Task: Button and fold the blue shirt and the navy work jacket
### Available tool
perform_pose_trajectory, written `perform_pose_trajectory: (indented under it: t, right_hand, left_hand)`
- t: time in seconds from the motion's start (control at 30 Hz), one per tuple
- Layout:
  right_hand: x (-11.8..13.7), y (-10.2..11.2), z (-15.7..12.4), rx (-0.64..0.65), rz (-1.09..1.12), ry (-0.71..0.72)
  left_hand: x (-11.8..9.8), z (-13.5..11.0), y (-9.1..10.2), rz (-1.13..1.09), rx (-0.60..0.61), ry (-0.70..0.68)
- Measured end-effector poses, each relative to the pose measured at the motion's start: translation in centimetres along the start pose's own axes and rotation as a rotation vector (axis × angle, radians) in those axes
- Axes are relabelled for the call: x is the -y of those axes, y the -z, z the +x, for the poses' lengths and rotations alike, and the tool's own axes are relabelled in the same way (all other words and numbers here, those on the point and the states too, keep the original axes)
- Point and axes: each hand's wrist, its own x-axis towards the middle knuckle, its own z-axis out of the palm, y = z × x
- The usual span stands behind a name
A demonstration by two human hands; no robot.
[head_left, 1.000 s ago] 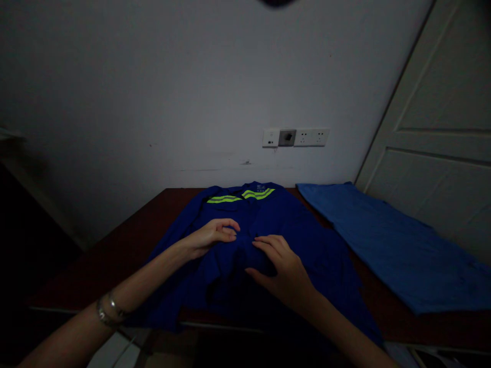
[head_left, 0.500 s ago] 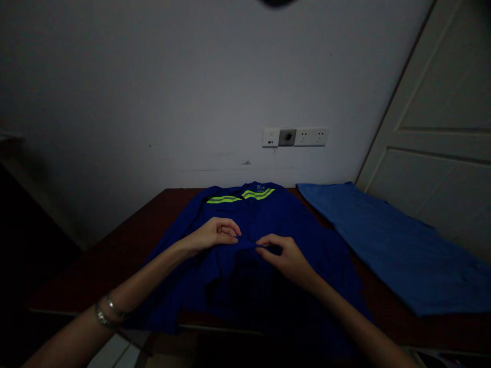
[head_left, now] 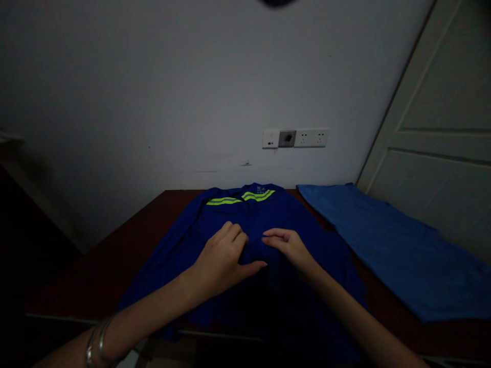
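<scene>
A dark blue shirt [head_left: 307, 240] with neon yellow-green stripes near its collar lies spread on a dark brown table [head_left: 115, 255]. My left hand [head_left: 224, 255] rests palm-down on the middle of the shirt, fingers stretched forward and thumb out to the right. My right hand [head_left: 287, 244] sits just beside it, fingertips pinched on a fold of the shirt's fabric. Silver bracelets ring my left wrist [head_left: 95, 345]. The two hands nearly touch.
A lighter blue garment [head_left: 391, 245] lies flat on the right part of the table. A white wall with a socket strip [head_left: 295, 137] stands behind. A white panelled door [head_left: 441, 143] is at right. The table's front edge runs close to my body.
My left hand has gone from a pinch to lying flat on the shirt, moving down and right. My right hand has shifted slightly up, still pinching the fabric.
</scene>
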Motion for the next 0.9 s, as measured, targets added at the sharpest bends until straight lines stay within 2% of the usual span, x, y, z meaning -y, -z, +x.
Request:
perform_pose_trajectory:
  t: [0.1, 0.2, 0.33, 0.47, 0.53, 0.6, 0.73, 0.83, 0.9]
  right_hand:
    - [0.2, 0.1, 0.1, -0.002, 0.012, -0.011]
    - [0.4, 0.2, 0.0, 0.013, 0.016, -0.037]
    - [0.6, 0.5, -0.3, 0.071, 0.017, -0.077]
    - [0.9, 0.4, -0.7, 0.149, 0.026, -0.047]
    - [1.2, 0.4, -0.9, 0.157, -0.014, 0.027]
    - [1.7, 0.3, -1.3, 0.135, -0.086, 0.121]
    - [3.1, 0.2, -2.6, 0.03, -0.31, 0.397]
    - [3.9, -0.2, -3.7, 0.025, -0.496, 0.628]
    - [4.0, -0.7, -4.2, 0.033, -0.609, 0.717]
  left_hand:
    - [0.2, -0.1, -0.9, 0.079, 0.05, 0.058]
    - [0.8, 0.1, -1.3, 0.008, 0.096, 0.069]
    - [1.6, 0.8, -0.7, -0.286, 0.13, 0.105]
    - [2.5, 1.6, 0.2, -0.653, 0.273, 0.243]
    - [2.8, 1.7, 0.4, -0.804, 0.337, 0.389]
    - [3.1, 1.8, 0.4, -0.945, 0.341, 0.537]
    - [3.1, 1.7, 0.1, -1.201, 0.269, 0.718]
    - [3.1, 1.8, -0.1, -1.266, 0.203, 0.807]
    - [3.1, 1.8, -0.3, -1.277, 0.147, 0.86]
